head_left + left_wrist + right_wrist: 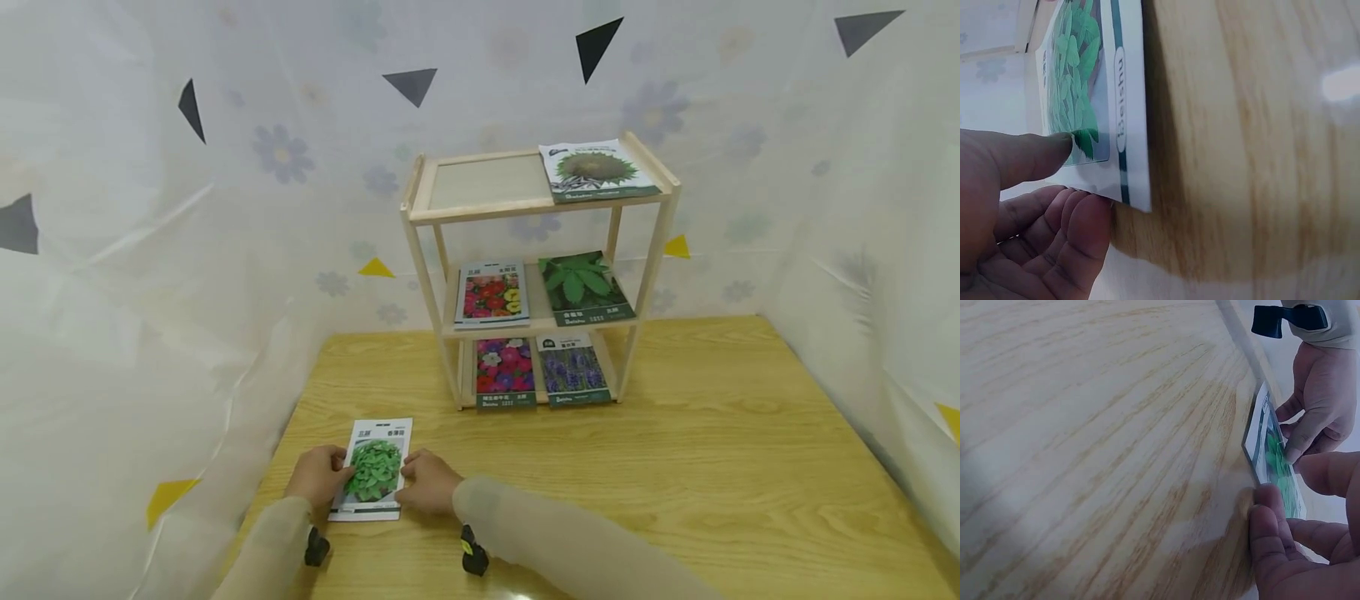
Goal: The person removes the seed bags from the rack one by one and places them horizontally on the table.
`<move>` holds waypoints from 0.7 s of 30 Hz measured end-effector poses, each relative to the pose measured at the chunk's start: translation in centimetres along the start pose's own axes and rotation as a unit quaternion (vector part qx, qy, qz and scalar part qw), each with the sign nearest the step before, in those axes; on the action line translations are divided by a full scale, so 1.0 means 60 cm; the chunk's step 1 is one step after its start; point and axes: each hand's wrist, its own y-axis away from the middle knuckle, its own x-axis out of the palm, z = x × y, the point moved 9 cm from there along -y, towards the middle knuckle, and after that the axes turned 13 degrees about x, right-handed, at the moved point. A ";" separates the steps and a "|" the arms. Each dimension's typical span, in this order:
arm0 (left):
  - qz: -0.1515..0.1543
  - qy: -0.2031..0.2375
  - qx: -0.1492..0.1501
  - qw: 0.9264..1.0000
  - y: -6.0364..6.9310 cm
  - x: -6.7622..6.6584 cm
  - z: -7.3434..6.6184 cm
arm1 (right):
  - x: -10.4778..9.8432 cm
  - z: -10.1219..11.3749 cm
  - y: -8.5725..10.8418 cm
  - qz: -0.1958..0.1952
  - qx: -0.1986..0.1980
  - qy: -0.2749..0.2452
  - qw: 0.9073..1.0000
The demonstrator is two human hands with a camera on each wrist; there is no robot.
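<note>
A white seed packet (pixel 375 467) with a green leafy picture lies at the table's near left. My left hand (pixel 318 477) pinches its left edge, thumb on the printed face; in the left wrist view the left hand (pixel 1041 206) has its other fingers curled at the edge of the packet (pixel 1079 81). From the other side my right hand (pixel 429 483) holds the right edge, and in the right wrist view the right hand (pixel 1304 531) has fingertips against the packet's (pixel 1275 456) side.
A three-level wooden shelf (pixel 491 212) stands at the back centre. A sunflower-seed packet (pixel 596 171) lies on its top; flower packets (pixel 492 296) and a green leaf packet (pixel 585 287) are on the middle level, with two more packets (pixel 573 371) on the bottom. Wood-grain table (pixel 712 450) surrounds it.
</note>
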 end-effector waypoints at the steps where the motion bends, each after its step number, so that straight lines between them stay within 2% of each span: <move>1: 0.000 0.000 -0.001 1.000 0.000 0.000 0.000 | 0.000 -0.001 0.000 -0.001 0.000 -0.002 1.000; 10: -0.016 -0.012 0.008 1.000 0.002 -0.010 -0.002 | -0.019 -0.028 0.004 -0.034 0.010 -0.053 0.998; 15: -0.040 -0.017 0.006 0.999 -0.001 -0.023 -0.006 | -0.048 -0.031 0.021 -0.015 0.007 -0.086 0.996; 18: -0.060 -0.020 0.020 0.998 -0.004 -0.035 -0.022 | -0.077 -0.023 0.037 0.012 -0.003 -0.107 0.994; 21: -0.088 -0.027 0.059 0.994 -0.005 -0.050 -0.056 | -0.107 -0.016 0.052 0.028 -0.022 -0.115 0.993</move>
